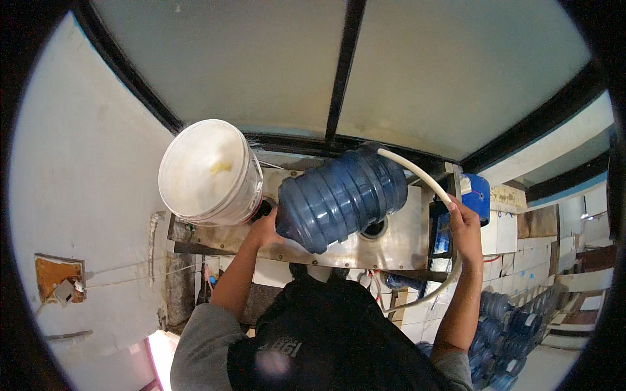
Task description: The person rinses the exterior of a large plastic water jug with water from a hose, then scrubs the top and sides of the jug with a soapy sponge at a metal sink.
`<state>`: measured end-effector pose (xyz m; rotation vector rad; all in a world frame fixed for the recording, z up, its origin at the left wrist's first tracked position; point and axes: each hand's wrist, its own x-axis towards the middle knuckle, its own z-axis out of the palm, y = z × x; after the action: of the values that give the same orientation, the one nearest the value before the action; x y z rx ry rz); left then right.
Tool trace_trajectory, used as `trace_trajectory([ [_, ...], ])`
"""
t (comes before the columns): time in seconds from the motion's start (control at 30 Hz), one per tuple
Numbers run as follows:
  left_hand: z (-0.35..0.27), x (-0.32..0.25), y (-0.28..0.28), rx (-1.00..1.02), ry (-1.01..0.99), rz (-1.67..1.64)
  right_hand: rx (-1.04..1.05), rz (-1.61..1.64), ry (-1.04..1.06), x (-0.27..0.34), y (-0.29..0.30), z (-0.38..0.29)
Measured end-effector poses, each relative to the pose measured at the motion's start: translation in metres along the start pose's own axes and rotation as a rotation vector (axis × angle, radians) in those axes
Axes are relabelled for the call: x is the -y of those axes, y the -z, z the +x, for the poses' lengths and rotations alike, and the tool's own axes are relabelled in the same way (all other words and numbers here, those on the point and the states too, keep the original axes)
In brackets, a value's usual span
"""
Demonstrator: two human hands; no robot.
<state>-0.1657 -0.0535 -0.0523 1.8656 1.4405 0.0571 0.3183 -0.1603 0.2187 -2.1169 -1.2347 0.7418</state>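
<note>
A large translucent blue water jug [342,193] lies tilted on its side over a metal counter [411,244]. My left hand [266,228] holds its left end, the fingers partly hidden. In my right hand [462,222], to the right of the jug, is a cream-coloured hose [420,173]. From there the hose arcs up and left, its end against the upper right part of the jug. Whether that end goes inside the jug cannot be made out. Below the jug shows a round dark hole [375,228] in the counter.
A white plastic bucket [208,171] stands at the counter's left, beside the jug. Framed panels [264,73] rise behind. A blue container [475,198] sits beyond the right end. Several more blue jugs [503,327] stand on the floor at lower right.
</note>
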Motion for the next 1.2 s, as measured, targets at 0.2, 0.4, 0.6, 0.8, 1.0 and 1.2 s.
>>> trace_trajectory([
  [0.2,-0.040,-0.027,0.015,-0.259,-0.154,0.308,-0.121,0.009,-0.028,-0.086,0.020,-0.011],
  [0.4,-0.085,-0.094,0.066,-0.140,0.034,0.254,-0.165,-0.165,0.087,-0.164,-0.014,0.063],
  [0.6,-0.138,-0.188,0.107,-0.275,0.098,0.175,0.075,-0.507,-0.031,-0.210,-0.068,0.210],
  [0.8,-0.164,-0.282,0.126,-0.526,0.165,0.089,0.273,-0.709,-0.051,-0.254,-0.130,0.313],
  [1.0,-0.137,-0.326,0.107,-0.835,0.087,0.145,0.256,-0.446,-0.170,-0.258,-0.196,0.286],
  [1.2,-0.076,-0.287,0.080,-1.094,-0.041,-0.484,-0.004,-0.327,-0.238,-0.257,-0.154,0.186],
])
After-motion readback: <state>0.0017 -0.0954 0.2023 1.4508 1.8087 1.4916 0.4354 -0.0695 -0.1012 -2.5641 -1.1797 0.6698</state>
